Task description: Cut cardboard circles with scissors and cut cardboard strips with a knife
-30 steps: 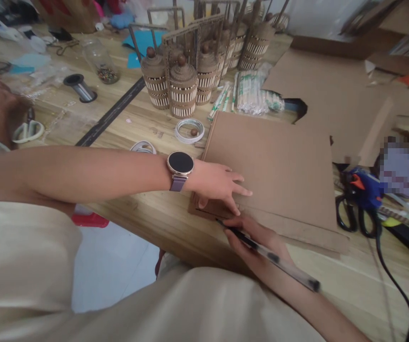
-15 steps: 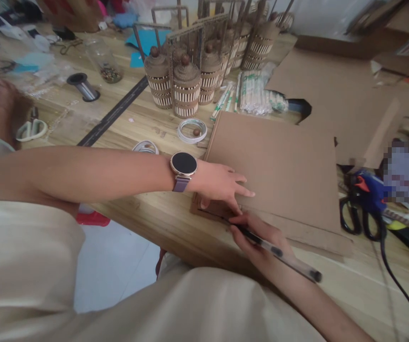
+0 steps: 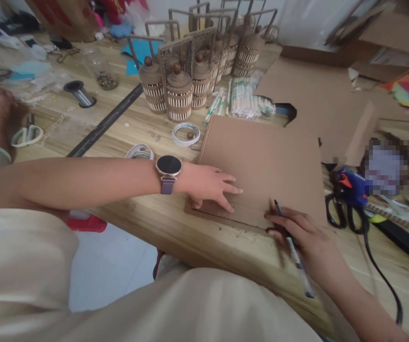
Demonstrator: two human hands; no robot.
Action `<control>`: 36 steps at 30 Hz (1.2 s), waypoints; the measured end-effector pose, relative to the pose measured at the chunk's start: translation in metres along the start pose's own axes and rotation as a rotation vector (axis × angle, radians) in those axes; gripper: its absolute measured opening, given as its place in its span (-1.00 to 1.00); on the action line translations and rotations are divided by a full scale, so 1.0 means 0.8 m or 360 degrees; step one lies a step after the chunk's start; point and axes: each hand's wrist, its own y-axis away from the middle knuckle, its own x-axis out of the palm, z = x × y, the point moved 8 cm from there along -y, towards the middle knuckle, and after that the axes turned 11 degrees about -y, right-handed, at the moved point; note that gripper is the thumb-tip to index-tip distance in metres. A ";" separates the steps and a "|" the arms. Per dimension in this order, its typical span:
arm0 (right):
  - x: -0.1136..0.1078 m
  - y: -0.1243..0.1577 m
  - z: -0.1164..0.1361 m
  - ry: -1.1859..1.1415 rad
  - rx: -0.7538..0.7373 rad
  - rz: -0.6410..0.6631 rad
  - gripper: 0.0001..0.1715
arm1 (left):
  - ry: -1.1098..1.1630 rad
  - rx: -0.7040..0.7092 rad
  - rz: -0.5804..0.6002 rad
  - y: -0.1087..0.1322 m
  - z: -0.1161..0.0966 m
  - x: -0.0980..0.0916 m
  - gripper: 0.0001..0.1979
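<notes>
My left hand [image 3: 209, 186], with a watch [image 3: 169, 167] on the wrist, lies flat with fingers spread on the near left corner of a brown cardboard sheet [image 3: 265, 161]. My right hand [image 3: 302, 237] is closed round a pen [image 3: 293, 249], whose tip touches the sheet near its front edge, to the right of the left hand. A thin drawn line runs along the sheet's near edge between the two hands.
Several cardboard-and-stick lanterns [image 3: 179, 90] stand behind the sheet, with packets of sticks [image 3: 247, 97] and tape rolls [image 3: 186, 134] nearby. A blue glue gun [image 3: 350, 187] and black scissors [image 3: 340, 216] lie at right. A long black ruler [image 3: 108, 121], a wire spool [image 3: 78, 92] and white scissors [image 3: 28, 135] lie at left.
My right hand has moved the pen to the right along the sheet's near edge, away from the left hand. The left hand has stayed pressed on the corner.
</notes>
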 end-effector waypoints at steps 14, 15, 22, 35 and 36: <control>0.039 -0.039 0.027 -0.0154 -0.0150 0.0045 -0.70 | 0.0481 -0.0231 -0.0104 0.065 0.021 0.024 -0.52; 0.043 -0.042 0.028 -0.0150 -0.0159 0.0060 -0.70 | 0.0468 -0.0242 -0.0112 0.068 0.021 0.027 -0.53; 0.048 -0.046 0.032 -0.0109 -0.0203 0.0061 -0.65 | 0.0369 -0.0230 -0.0176 0.079 0.010 0.031 -0.57; 0.049 -0.047 0.031 -0.0194 -0.0107 0.0090 -0.68 | 0.0260 -0.0190 -0.0351 0.084 -0.004 0.036 -0.55; 0.050 -0.047 0.030 -0.0206 -0.0095 0.0091 -0.69 | 0.0264 -0.0188 -0.0357 0.085 -0.005 0.036 -0.55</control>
